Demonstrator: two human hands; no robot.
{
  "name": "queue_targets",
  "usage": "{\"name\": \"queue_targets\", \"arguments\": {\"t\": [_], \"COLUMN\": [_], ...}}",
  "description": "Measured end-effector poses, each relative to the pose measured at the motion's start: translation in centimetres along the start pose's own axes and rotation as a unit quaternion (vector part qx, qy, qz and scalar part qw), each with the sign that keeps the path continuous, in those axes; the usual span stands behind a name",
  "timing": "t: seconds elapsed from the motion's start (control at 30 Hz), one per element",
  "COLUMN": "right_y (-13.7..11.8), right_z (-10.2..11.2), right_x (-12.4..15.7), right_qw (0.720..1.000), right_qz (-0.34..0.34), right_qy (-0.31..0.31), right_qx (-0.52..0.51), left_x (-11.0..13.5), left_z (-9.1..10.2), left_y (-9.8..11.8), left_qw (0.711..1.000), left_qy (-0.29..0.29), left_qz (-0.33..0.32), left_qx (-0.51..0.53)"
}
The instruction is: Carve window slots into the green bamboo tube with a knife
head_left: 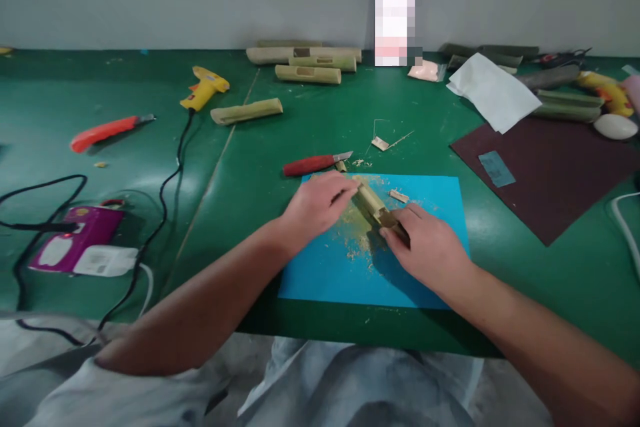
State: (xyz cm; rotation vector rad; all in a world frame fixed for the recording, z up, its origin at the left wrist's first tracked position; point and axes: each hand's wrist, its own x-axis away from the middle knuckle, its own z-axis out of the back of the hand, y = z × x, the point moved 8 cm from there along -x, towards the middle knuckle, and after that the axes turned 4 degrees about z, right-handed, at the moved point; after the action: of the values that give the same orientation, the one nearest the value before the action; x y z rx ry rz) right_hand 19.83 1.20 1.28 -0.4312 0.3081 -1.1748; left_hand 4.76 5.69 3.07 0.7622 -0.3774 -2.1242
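A short bamboo tube (pixel 371 201) with an opening cut in its side is held at a slant between my two hands, over a blue sheet (pixel 320 273). At its far left end are the bent fingers of my left hand (pixel 320 203). My right hand (pixel 433 243) is wrapped round the near right end, thumb below the cut. Pale shavings (pixel 353 247) are scattered on the sheet under the tube. Beyond my left hand lies a red-handled knife (pixel 317 164), its blade pointing right. Small bamboo chips (pixel 399 196) lie close by.
On the left are a yellow glue gun (pixel 204 88) with a trailing cord, a red utility knife (pixel 110 133) and a purple power strip (pixel 83 237). Bamboo pieces (pixel 307 74) line the back. White paper (pixel 493 93) overlaps a dark brown sheet (pixel 555 180) on the right.
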Motion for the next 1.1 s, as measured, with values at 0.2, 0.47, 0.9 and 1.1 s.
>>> {"name": "queue_targets", "arguments": {"t": [0.2, 0.47, 0.9, 1.1], "right_y": [-0.1, -0.1, 0.0, 0.1], "right_z": [0.0, -0.1, 0.0, 0.0], "right_x": [0.0, 0.0, -0.1, 0.0], "right_qw": [1.000, 1.000, 1.000, 1.000], "right_qz": [0.002, 0.002, -0.001, -0.007], "right_qy": [-0.003, -0.008, 0.001, -0.005], "right_qx": [0.004, 0.001, -0.012, -0.007], "left_x": [-0.2, 0.1, -0.5, -0.4], "left_z": [-0.7, 0.6, 0.5, 0.6], "left_y": [0.6, -0.5, -0.9, -0.7], "left_qw": [0.998, 1.000, 1.000, 0.999], "left_qy": [-0.049, 0.009, 0.024, 0.038], "left_qz": [-0.041, -0.005, 0.018, 0.003], "left_qx": [0.012, -0.013, -0.007, -0.013]}}
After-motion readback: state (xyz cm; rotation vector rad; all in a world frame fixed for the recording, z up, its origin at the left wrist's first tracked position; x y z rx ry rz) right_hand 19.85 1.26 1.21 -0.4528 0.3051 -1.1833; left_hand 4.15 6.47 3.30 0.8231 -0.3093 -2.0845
